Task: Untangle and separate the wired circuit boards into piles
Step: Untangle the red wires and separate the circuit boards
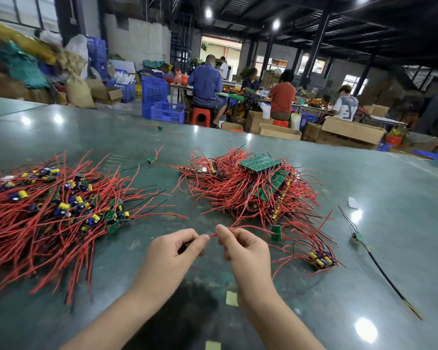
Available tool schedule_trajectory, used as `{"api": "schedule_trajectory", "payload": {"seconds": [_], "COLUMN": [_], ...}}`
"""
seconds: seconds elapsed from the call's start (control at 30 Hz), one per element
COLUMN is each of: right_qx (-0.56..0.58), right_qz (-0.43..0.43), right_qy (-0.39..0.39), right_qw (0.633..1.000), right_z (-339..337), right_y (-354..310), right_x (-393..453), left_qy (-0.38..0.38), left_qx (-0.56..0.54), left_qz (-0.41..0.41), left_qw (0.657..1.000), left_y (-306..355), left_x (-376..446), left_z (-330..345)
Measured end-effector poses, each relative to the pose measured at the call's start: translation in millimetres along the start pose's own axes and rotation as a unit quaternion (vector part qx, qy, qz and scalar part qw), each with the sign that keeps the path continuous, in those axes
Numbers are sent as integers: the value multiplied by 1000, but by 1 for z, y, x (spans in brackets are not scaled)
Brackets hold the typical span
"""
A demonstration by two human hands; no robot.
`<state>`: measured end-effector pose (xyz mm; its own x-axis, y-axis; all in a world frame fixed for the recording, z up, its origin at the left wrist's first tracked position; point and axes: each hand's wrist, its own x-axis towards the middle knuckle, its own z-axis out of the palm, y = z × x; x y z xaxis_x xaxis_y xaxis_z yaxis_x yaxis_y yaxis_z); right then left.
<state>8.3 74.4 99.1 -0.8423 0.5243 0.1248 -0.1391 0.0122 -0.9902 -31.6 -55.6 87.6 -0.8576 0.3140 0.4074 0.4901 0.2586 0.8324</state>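
red wire (213,234) was pinched between both hands, left hand (173,251) and right hand (243,248), low in the frame's centre; its small board (276,233) hung near the tangled heap (250,188). best drawn out slowly, then laid on the sorted pile (53,205) at left.

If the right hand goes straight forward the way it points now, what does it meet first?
Probably the big tangled pile of red-wired boards, directly beyond the right hand; depth is hard to judge from this view.
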Motion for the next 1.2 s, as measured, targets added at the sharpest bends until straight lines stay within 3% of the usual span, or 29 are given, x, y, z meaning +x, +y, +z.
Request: {"api": "schedule_trajectory", "payload": {"seconds": [0.13, 0.23, 0.37, 0.6, 0.73, 0.9, 0.97, 1.1, 1.17, 1.2], "right_qx": [45, 90, 57, 84, 22, 40, -39, -211, -224, -192], "right_qz": [82, 103, 57, 126, 39, 2, -63, -211, -223, -190], "right_qy": [-28, -71, -86, -111, -103, -59, -43, 3, 11, 9], "right_qw": [995, 988, 993, 982, 994, 997, 996, 954, 949, 963], "right_z": [1, -1, -1, -4, -3, -8, -9, -6, -6, -7], "right_y": [2, 1, -1, -3, -2, -7, -7, -1, 2, 2], "right_x": [3, 6, 5, 6, 5, 10, 9, 9, 10, 12], "left_qy": [27, 16, 2, -58, -16, -11, -2, 72, 80, 80], "left_qx": [79, 17, -65, -63, -32, -80, -28, 245, 279, 277], "left_qz": [30, -1, -25, 11, -11, -44, -56, 12, 48, 50], "left_qw": [996, 1000, 998, 996, 999, 996, 998, 967, 956, 956], "left_y": [4, 5, 7, 7, 2, 3, 0, 0, 2, 1], "left_x": [-1, 0, -1, 1, 0, 6, 8, 4, 1, 1], "left_z": [-3, -4, -5, -5, -5, -13, -16, -14, -12, -12]}}
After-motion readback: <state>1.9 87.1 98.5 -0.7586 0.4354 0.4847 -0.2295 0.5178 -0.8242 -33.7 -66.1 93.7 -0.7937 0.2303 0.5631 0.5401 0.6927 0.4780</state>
